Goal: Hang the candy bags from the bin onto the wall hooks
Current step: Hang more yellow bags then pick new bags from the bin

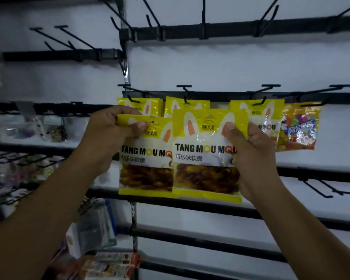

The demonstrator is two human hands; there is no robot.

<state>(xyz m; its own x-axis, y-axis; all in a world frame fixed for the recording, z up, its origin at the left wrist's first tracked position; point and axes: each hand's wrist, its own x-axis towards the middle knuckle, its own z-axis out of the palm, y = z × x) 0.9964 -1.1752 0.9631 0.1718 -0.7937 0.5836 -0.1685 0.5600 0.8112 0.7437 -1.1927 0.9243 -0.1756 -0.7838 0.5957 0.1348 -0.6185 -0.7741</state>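
Observation:
My left hand (111, 132) pinches the top of a yellow candy bag (146, 158) with a rabbit print. My right hand (249, 146) pinches the upper right of a second, matching yellow candy bag (206, 156), which overlaps the first. Both bags are held up just below a row of black wall hooks (185, 91). Three more yellow bags hang there behind them: one on the left hook (141, 106), one on the middle hook (187, 106), one on the right (269, 116). The bin is out of sight.
A multicoloured candy bag (300, 128) hangs further right. Bare black hooks stick out from the upper rails (204, 31) and at lower right (323, 188). Blurred goods hang at left (36, 128), and packages (101, 257) lie below.

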